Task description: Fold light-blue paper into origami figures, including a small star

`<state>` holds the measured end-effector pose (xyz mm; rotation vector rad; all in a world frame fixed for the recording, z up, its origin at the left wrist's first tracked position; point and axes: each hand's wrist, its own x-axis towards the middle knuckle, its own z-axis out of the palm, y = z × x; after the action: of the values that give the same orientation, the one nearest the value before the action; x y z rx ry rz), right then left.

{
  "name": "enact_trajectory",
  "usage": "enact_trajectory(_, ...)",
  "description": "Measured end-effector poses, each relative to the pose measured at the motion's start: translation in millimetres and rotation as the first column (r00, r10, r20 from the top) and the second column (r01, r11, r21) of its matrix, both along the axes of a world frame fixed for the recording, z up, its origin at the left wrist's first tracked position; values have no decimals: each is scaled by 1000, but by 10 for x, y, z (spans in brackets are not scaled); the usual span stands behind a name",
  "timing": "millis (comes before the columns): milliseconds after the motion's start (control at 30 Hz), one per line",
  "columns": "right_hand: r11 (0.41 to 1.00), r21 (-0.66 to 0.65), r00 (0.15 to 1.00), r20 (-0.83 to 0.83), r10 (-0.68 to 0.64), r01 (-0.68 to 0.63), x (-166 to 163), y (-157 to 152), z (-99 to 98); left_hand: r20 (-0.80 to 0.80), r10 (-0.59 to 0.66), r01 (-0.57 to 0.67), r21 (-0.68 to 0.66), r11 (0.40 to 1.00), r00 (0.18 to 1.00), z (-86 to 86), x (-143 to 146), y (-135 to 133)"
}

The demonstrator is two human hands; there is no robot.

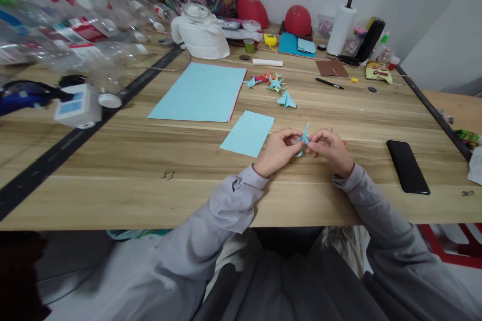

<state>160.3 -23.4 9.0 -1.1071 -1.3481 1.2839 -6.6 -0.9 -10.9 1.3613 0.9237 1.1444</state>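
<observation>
Between my two hands is a small blue folded paper plane [305,135], its pointed tip upward. My left hand [278,150] pinches it from the left, thumb and fingers closed. From the right, my right hand [329,150] pinches its other side with the fingertips. Part of the folded paper is hidden by the fingers. Scissors with an orange-red handle [345,143] lie mostly hidden behind my right hand. A blue paper sheet [248,134] rests beside my left hand. Farther back sits another blue folded plane [286,100], near several small coloured folded paper pieces [276,83].
A stack of large blue sheets [199,93] lies left of centre. On the right is a black phone [407,166]; a pen [330,83] and brown paper [332,68] lie farther back. Plastic bottles [86,30] crowd the left, by a white box [78,106].
</observation>
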Motion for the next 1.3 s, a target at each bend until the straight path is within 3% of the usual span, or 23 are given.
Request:
enact_trajectory(433, 999, -22, 1000, -10, -27, 26, 28, 14, -10, 66, -25, 28, -56, 998, 997, 47, 11, -31)
enact_trajectory(767, 999, -31, 998, -42, -43, 42, 24, 32, -44, -17, -41, 41, 13, 999, 999, 11, -34, 9)
enact_trajectory(933, 998, 30, 998, -44, -44, 46, 36, 33, -14, -41, -100, 100, -2, 995, 994, 63, -51, -7)
enact_trajectory(1167, 998, 36, 998, 28, -53, 52, 27, 44, -49, 76, 22, -13, -120, 993, 997, 117, -66, -2)
enact_trajectory(1300, 1000, -2, 1000, 1, 5, -5, -3, 38, -86, 196, 19, 21, -199, 980, 980, 143, -60, -4)
